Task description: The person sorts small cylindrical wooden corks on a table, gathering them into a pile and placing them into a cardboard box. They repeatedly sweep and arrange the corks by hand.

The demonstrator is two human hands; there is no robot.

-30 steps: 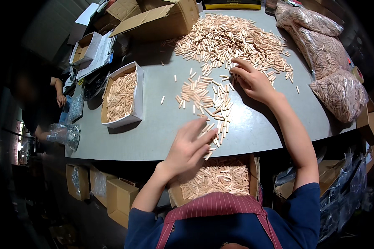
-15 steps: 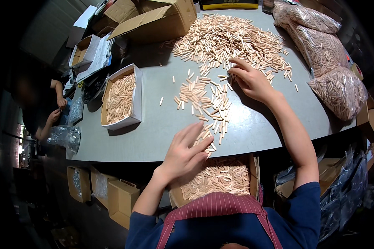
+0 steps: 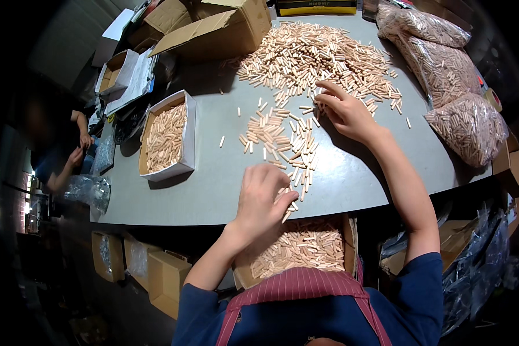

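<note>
Many short wooden dowels lie on the grey table [image 3: 213, 199]. Most form a large pile [image 3: 323, 55] at the far side, and a loose trail of dowels [image 3: 303, 144] runs from it toward the near edge. My left hand [image 3: 262, 196] is at that edge, cupped over the trail's end, with thumb apart from the fingers and dowels beside them; the fingers are slightly blurred. My right hand [image 3: 346, 112] rests at the pile's near side, fingers bent and apart, fingertips by some dowels. Below the edge, in front of me, an open carton [image 3: 352, 242] holds many dowels.
A white-sided box [image 3: 189, 138] of dowels stands on the left. Clear bags of dowels [image 3: 467, 127] line the right. A large cardboard box [image 3: 213, 34] sits at the back left. Smaller cartons [image 3: 168, 282] stand below left. Another person's hands [image 3: 81, 149] show far left.
My left hand has drawn its fingers together and curled them over the dowels at the near edge. My right hand stays almost where it was.
</note>
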